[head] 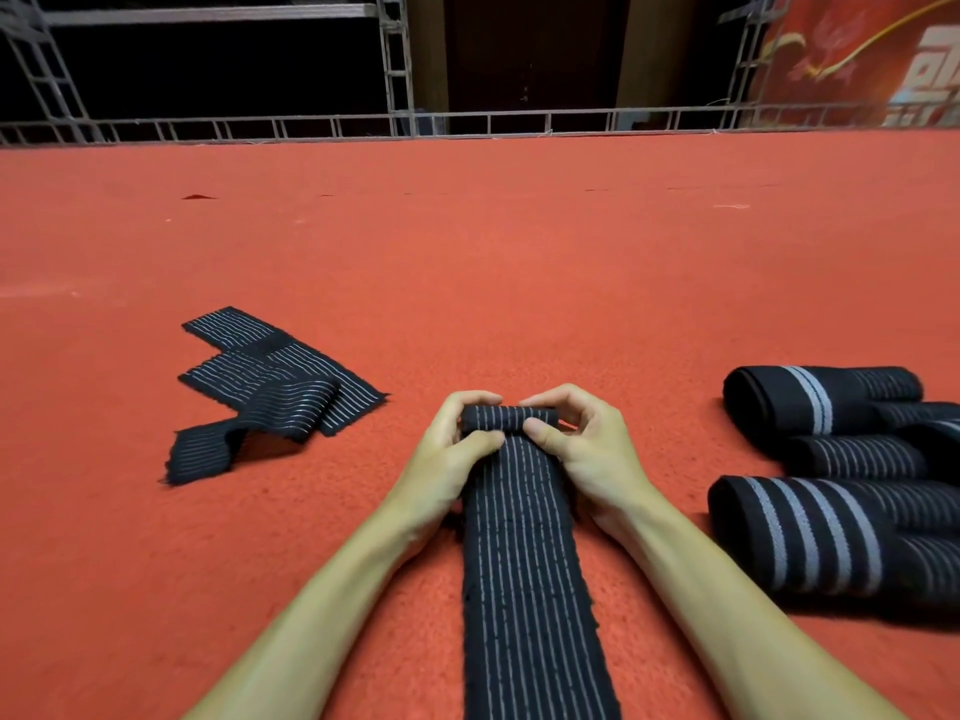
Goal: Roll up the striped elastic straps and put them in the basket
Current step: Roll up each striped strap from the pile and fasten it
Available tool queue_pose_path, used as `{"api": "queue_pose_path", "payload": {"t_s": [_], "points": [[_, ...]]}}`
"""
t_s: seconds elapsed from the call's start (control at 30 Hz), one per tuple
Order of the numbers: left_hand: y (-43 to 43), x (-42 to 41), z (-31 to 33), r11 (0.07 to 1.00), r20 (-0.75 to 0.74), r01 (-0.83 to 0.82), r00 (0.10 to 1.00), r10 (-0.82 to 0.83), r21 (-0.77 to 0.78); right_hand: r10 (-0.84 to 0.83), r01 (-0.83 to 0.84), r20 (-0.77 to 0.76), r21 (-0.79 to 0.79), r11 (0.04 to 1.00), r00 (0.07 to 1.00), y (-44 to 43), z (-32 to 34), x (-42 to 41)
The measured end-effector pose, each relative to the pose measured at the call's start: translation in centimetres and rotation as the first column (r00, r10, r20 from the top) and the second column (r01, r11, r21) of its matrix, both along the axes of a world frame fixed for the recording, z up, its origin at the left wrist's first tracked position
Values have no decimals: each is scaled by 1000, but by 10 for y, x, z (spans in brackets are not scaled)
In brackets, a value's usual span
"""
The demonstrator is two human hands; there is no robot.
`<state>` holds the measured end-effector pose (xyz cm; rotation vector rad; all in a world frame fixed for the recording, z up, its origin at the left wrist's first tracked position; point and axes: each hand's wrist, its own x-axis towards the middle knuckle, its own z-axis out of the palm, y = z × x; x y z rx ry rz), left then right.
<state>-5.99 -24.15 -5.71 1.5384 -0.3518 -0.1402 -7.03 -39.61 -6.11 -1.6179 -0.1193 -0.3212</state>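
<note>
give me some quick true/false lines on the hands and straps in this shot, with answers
1. The left hand and right hand both pinch the rolled far end of the striped strap. True.
2. The striped strap is fully rolled up. False: only its far end is rolled; the rest lies flat, running back toward the person.
3. A loose strap, folded over itself and not rolled, lies left of the hands. True.
4. The rolled straps on the right sit in a basket. False: they lie on the red carpet, and no basket is in view.
</note>
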Motion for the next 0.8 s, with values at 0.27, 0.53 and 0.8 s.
{"api": "queue_pose_path", "payload": {"t_s": [0.27,0.53,0.8], "points": [[-1,-2,2,994,210,-88,975,74,57,29,-29,-4,53,998,1000,2,2,-1],[-1,-5,3,999,175,-44,983,45,-11,81,-83,-69,-23,996,994,8,1,-2],[-2,-8,4,998,118,-13,993,20,-64,89,-88,-16,53,995,996,6,2,-7]]}}
